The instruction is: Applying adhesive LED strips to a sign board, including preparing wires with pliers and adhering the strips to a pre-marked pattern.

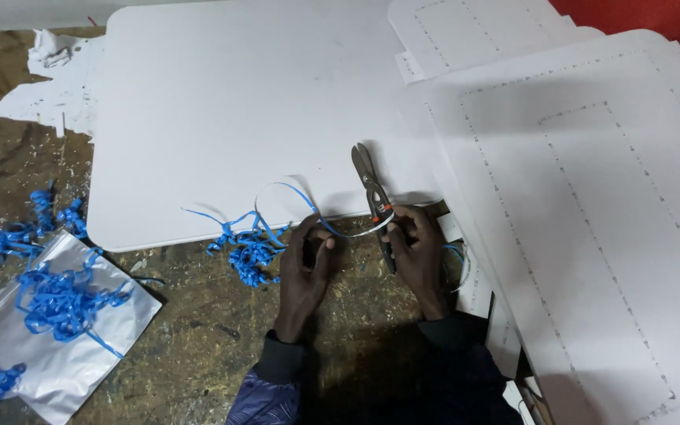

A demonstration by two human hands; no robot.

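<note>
Snips (371, 187) sit in my right hand (417, 253), fingers wrapped shut around the handles, blades pointing away from me over the white sheet (230, 110); my left hand (306, 264) pinches a thin blue strip (320, 222) that arcs from my fingertips to the tool — whether the blades are parted I cannot tell; curled blue offcuts (249, 256) lie just beside my left hand on the rough worktop (190, 338); more curls (60, 303) rest on a silvery bag (64, 362) at the left — dotted white panels (592, 236) lie to the right.
</note>
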